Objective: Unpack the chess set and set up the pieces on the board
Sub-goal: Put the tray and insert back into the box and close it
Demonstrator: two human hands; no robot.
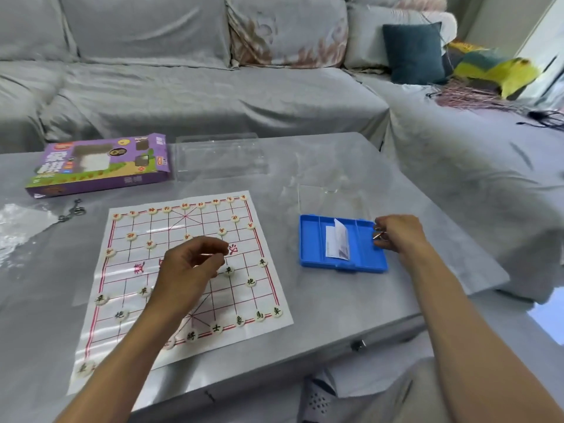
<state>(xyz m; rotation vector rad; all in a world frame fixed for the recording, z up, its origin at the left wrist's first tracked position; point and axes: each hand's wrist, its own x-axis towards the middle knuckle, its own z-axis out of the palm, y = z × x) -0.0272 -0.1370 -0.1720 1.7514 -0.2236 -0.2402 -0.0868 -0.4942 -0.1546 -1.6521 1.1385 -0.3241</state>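
**Setup nearly complete: last pieces going down**

I see the left hand [190, 264] over the board [183, 282] centre, fingers curled; whether they hold a piece, I cannot tell. At 3 o'clock, the right hand [396, 235] pinches a small metal object at the blue tray [311, 239]. Next I'd check remaining empty points.

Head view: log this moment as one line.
left hand: over board, pinching, contents unclear | right hand: holds small metal item at blue tray | pieces: most placed
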